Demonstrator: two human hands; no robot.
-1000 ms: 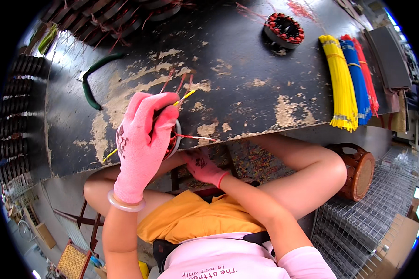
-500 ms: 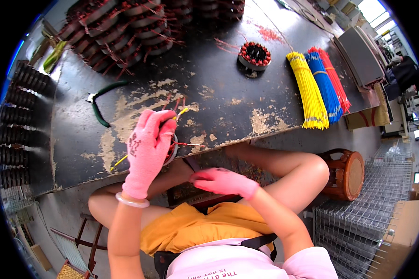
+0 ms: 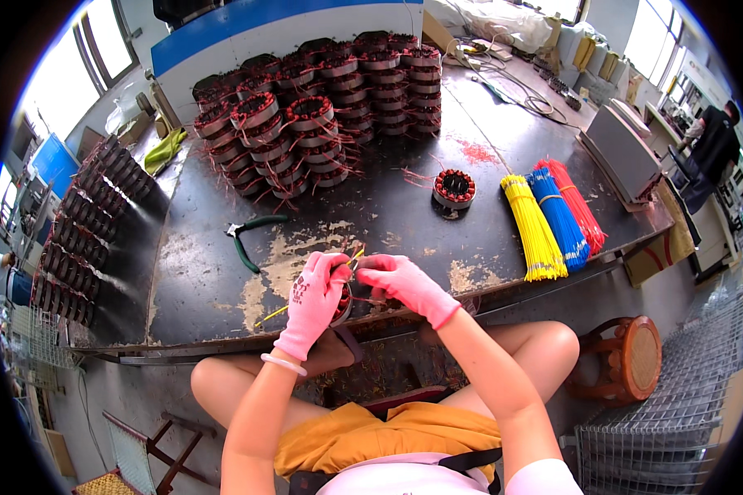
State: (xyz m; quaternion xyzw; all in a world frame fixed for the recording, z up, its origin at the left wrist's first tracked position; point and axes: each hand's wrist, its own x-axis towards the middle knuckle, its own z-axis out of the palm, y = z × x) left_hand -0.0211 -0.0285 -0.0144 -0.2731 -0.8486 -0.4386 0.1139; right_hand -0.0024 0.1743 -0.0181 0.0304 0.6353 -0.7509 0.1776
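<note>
At the table's near edge, my pink-gloved left hand (image 3: 312, 301) is closed in a pinch on a yellow wire (image 3: 274, 315), whose ends show on both sides of the glove. Partly hidden under that hand is a wound stator (image 3: 343, 308) with red windings. My pink-gloved right hand (image 3: 411, 286) is next to it, fingers curled together close to the wire's upper end. What its fingertips hold, if anything, is hidden. Cutting pliers (image 3: 238, 244) with dark green handles lie spread on the tabletop to the left.
Stacks of wound stators (image 3: 309, 136) stand at the back, with more rows (image 3: 78, 247) at the left. A single stator (image 3: 454, 190) sits nearer the right, beside yellow (image 3: 533, 231), blue (image 3: 563, 219) and red (image 3: 576, 202) wire bundles. A wooden stool (image 3: 631, 363) stands at the right.
My right hand has risen from over my lap to beside my left hand at the wire. My left hand keeps its pinch. The view has tilted up, showing more of the table's back.
</note>
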